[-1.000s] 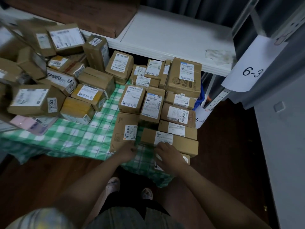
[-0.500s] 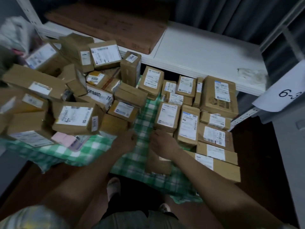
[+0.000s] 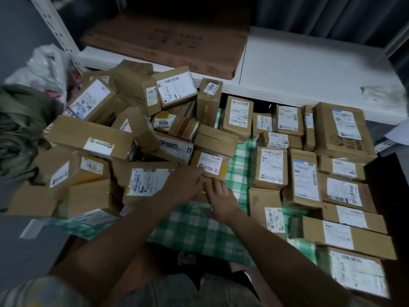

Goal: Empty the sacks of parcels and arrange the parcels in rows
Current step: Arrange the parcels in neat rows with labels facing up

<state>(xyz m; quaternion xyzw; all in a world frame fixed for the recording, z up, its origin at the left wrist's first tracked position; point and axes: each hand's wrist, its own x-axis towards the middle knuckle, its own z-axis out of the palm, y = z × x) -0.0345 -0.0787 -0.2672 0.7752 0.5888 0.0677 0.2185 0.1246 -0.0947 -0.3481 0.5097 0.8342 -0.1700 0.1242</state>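
Right at the centre of the checked cloth [image 3: 192, 231], both hands land on one small yellow-brown parcel [image 3: 210, 166] at the edge of the jumbled pile. Left hand [image 3: 184, 185] curls over its near edge, and right hand [image 3: 218, 196] does too, though whether it's actually gripping I can't tell. I'd lift it clear, label up, then set it square beside the tidy rows at 3 o'clock. Readable stickers: "6008" [image 3: 163, 122], "3006" [image 3: 211, 88].

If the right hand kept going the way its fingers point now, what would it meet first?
The right hand points up and slightly left, its fingertips already at the small yellowish parcel that the left hand also reaches. That parcel comes first, though whether there is contact is unclear.
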